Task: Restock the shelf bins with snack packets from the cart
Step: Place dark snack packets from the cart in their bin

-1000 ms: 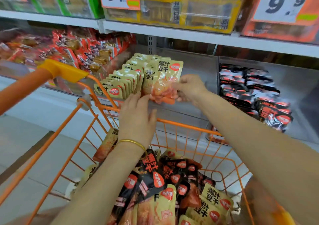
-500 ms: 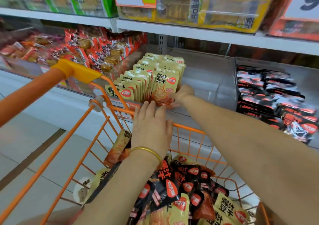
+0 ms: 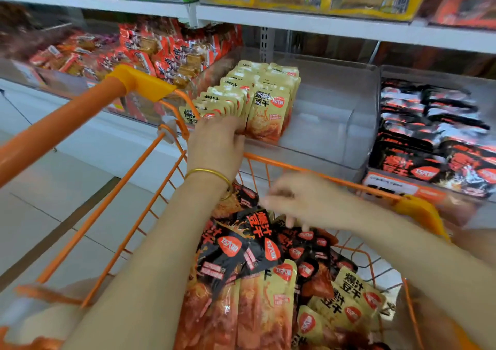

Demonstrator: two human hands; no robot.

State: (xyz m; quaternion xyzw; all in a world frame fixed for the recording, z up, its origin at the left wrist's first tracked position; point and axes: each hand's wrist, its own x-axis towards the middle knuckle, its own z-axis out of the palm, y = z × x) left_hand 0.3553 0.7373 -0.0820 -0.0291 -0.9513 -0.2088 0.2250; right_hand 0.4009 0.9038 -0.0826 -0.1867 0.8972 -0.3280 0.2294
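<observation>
entry: restocking; step judged as the reach into the cart for the next packet.

right hand [image 3: 303,202]: blurred, low over the pile in the orange wire cart [image 3: 67,127], fingers pointing down and leftward. grip unreadable through the blur, nothing seen enclosed.

left hand [image 3: 214,145]: fingers laid fairly straight against the front of the cream packet row [image 3: 257,92] in the clear shelf bin [image 3: 335,124]. bracing, not clasping.

stock under the right hand: black packets [image 3: 241,247], directly beneath the fingertips, overlapping, labels skewed.

stock matching the braced row: loose cream packets [image 3: 349,296], nearer the body and to the right of that hand. long axes slanting up toward the shelf, some partly under the black ones.

key relation: matching packets behind and to the right of the right hand, not under it; right hand far nearer to them than left.

destination, as judged: bare bin floor just right of the row, ahead of the cart.

neighbour: black packet bin [image 3: 434,135], further right.
</observation>
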